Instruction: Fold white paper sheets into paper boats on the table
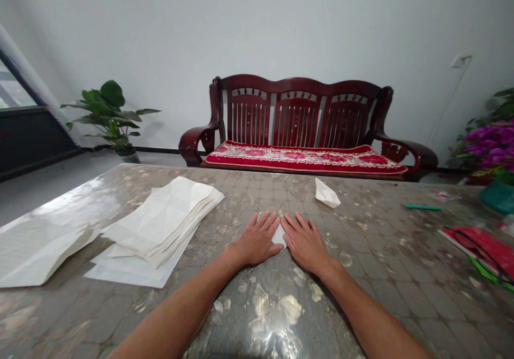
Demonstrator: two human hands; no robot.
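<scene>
Head view: one small folded white paper lies between the left hand and the right hand, both flat, unclenched, touching it, equally near; its covered long axis is unclear. Beyond, rightward, sits one folded paper piece; leftward, one paper stack.

The left hand and right hand of a person are pictured bare, with slender fingers. Left forearm and right forearm are likewise seen uncovered, narrowed toward the wrists, broadened below and cropped by the frame's lower edge.
</scene>
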